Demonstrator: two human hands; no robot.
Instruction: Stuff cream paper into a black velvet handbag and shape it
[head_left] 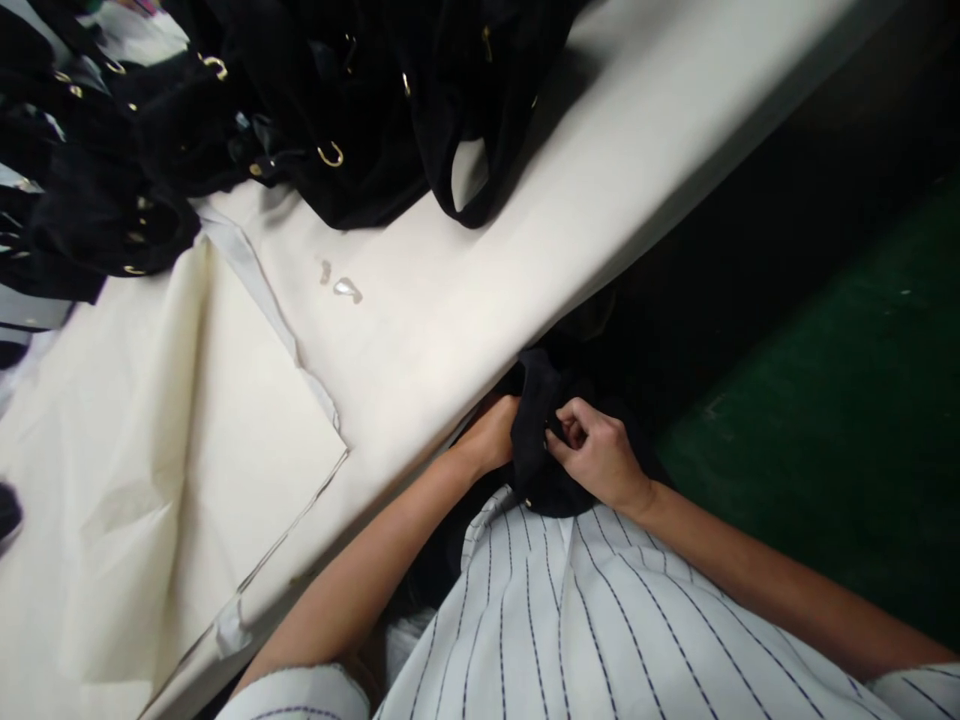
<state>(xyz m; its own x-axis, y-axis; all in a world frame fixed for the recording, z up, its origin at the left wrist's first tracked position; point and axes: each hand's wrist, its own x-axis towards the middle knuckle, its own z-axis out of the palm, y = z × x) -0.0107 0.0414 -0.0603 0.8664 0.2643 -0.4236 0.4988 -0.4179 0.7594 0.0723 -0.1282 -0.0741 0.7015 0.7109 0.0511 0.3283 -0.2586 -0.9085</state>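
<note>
A piece of black cloth (534, 420) with small gold-coloured metal spots lies over my lap, beside the table's edge. My left hand (495, 432) reaches in behind the cloth, and its fingers are hidden by it. On the other side my right hand (596, 450) is closed, with thumb and forefinger pinching at the cloth close to a tiny gold fitting. Whatever small part sits between those fingertips is too small to make out.
A pale cloth-covered table (420, 330) runs diagonally. Black fabric items (360, 110) with gold rings and loops are heaped at its back. Cream sheets (247, 400) lie at the left, near small whitish scraps (346, 289). The green floor (840, 420) shows at right.
</note>
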